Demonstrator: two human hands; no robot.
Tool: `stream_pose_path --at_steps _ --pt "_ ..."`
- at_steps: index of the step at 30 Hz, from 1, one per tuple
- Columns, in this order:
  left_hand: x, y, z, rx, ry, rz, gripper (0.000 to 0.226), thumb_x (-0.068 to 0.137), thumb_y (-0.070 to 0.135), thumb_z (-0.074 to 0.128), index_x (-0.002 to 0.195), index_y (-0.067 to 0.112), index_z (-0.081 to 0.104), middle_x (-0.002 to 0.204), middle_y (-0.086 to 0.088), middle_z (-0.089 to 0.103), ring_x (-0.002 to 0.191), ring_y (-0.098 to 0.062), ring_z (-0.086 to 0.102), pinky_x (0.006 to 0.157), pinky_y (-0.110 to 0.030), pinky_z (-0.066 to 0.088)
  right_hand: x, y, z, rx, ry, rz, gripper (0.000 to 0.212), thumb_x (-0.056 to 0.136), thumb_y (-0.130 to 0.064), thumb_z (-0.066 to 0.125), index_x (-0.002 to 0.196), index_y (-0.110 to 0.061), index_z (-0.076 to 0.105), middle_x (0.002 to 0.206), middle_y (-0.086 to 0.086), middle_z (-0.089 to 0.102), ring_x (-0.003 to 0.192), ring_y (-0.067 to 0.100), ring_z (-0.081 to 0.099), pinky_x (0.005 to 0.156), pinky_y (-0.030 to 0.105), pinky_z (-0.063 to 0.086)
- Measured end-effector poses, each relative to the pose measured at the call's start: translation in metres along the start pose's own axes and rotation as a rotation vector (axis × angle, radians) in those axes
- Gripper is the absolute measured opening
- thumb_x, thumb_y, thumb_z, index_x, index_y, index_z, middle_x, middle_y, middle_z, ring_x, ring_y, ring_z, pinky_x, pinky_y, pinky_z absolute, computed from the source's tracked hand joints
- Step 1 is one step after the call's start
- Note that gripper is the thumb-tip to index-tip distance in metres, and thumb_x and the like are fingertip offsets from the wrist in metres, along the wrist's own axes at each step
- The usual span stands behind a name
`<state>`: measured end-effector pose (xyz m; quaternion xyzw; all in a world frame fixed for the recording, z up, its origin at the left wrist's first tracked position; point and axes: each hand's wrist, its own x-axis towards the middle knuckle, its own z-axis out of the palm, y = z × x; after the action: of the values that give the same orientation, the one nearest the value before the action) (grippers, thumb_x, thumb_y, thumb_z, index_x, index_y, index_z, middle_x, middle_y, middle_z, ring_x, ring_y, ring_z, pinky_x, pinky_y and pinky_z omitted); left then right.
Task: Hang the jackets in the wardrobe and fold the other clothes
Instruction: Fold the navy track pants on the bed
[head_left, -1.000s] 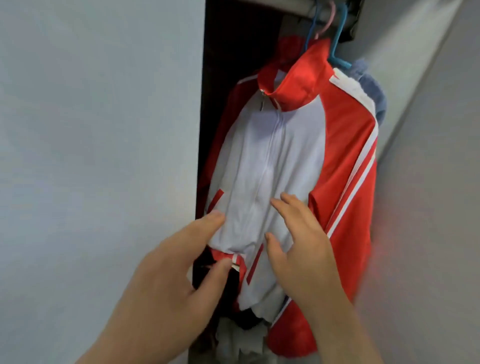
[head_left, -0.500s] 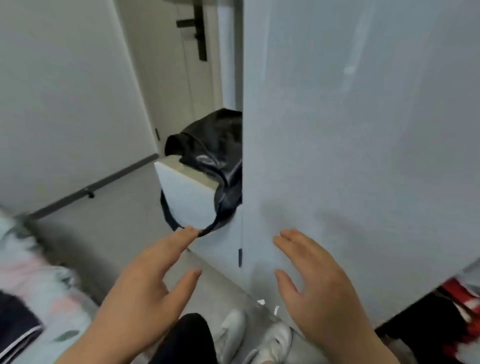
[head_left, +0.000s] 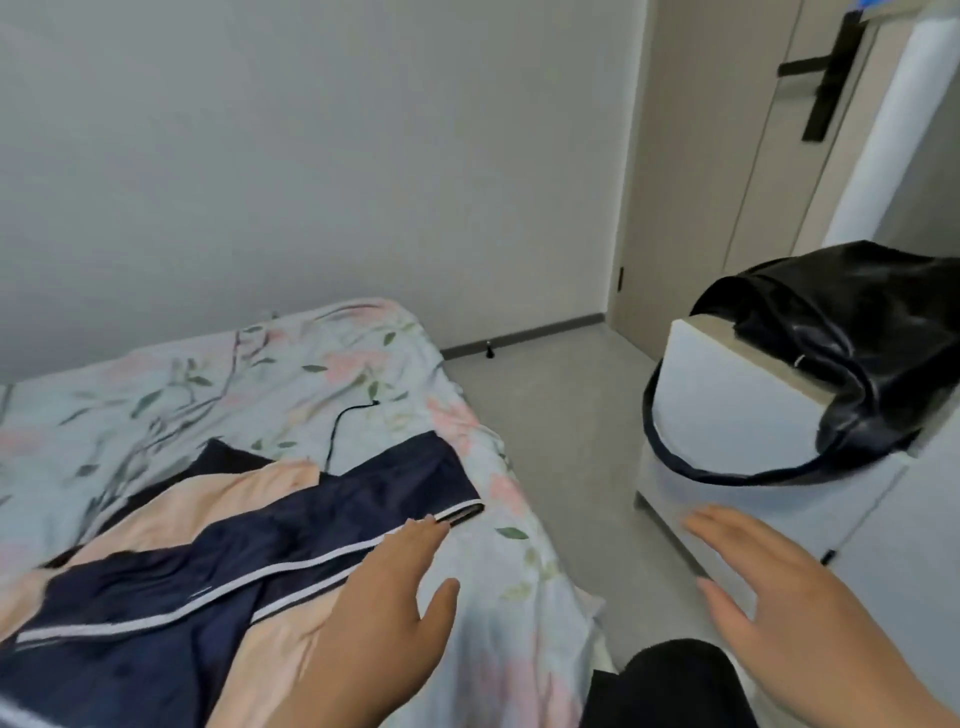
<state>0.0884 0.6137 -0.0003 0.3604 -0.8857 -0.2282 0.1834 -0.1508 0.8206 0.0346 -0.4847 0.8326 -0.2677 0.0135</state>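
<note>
Head view: both hands are empty with fingers spread. The left hand (head_left: 384, 597) hovers over the navy and peach garment (head_left: 249, 551) lying on the bed (head_left: 311, 374). The right hand (head_left: 779, 587) reaches toward the white cabinet (head_left: 727, 410), where a black jacket (head_left: 857, 332) is draped. The garment is best taken by its striped edge with both hands, then spread flat. Around it are a floral sheet, grey floor (head_left: 561, 415), pale walls and a door (head_left: 727, 156).

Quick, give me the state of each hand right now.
Left hand: open, fingers spread, holding nothing, by the navy garment.
Right hand: open, fingers straight, holding nothing.
</note>
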Motion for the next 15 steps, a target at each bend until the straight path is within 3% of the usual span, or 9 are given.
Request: stream_pose_path --at_steps 3,5,8,11,12,15 --pt "-0.014 -0.059 -0.014 -0.012 0.042 -0.065 0.055 0.097 0.039 0.053 0.149 0.037 0.034 0.141 0.036 0.014 0.133 0.018 0.006 0.105 -0.001 0.003 0.016 -0.043 0.042 0.052 -0.058 -0.023 0.061 0.082 -0.013 0.076 0.121 -0.053 0.05 0.125 -0.039 0.038 0.115 -0.009 0.042 0.097 0.016 0.031" --pt "-0.024 -0.1 -0.022 -0.017 0.086 -0.117 0.056 0.096 0.04 0.053 0.148 0.038 0.033 0.143 0.035 0.016 0.131 0.02 0.007 0.105 -0.002 0.006 0.03 -0.069 0.074 0.073 -0.08 -0.05 0.059 0.077 -0.008 0.079 0.121 -0.043 0.06 0.123 -0.029 0.048 0.114 0.0 0.051 0.096 0.022 0.036" --pt "-0.041 -0.157 -0.036 -0.023 0.131 -0.233 0.056 0.094 0.037 0.057 0.147 0.035 0.038 0.146 0.032 0.03 0.13 0.018 0.021 0.107 -0.006 0.016 0.054 -0.098 0.124 0.063 -0.153 -0.118 0.051 0.082 -0.012 0.075 0.127 -0.034 0.062 0.126 -0.029 0.049 0.113 0.0 0.052 0.093 0.018 0.034" --pt "-0.057 -0.204 -0.051 -0.057 0.167 -0.319 0.049 0.091 0.032 0.062 0.138 0.035 0.048 0.129 0.047 0.041 0.119 0.025 0.031 0.099 -0.002 0.028 0.076 -0.128 0.171 0.05 -0.28 -0.181 0.053 0.091 -0.027 0.065 0.135 -0.048 0.046 0.136 -0.038 0.037 0.106 -0.014 0.046 0.09 0.013 0.033" --pt "-0.061 -0.219 -0.055 -0.046 0.169 -0.346 0.05 0.091 0.032 0.061 0.139 0.036 0.047 0.13 0.045 0.041 0.12 0.023 0.032 0.1 -0.005 0.031 0.083 -0.137 0.187 0.044 -0.307 -0.198 0.054 0.092 -0.03 0.063 0.137 -0.051 0.041 0.136 -0.041 0.033 0.108 -0.017 0.042 0.092 0.011 0.032" --pt "-0.067 -0.267 -0.063 0.025 0.15 -0.487 0.059 0.094 0.037 0.059 0.148 0.03 0.038 0.154 0.016 0.036 0.143 -0.004 0.029 0.115 -0.024 0.029 0.102 -0.162 0.233 0.074 -0.371 -0.243 0.054 0.093 -0.028 0.061 0.141 -0.046 0.042 0.136 -0.038 0.032 0.128 -0.013 0.035 0.1 0.006 0.024"
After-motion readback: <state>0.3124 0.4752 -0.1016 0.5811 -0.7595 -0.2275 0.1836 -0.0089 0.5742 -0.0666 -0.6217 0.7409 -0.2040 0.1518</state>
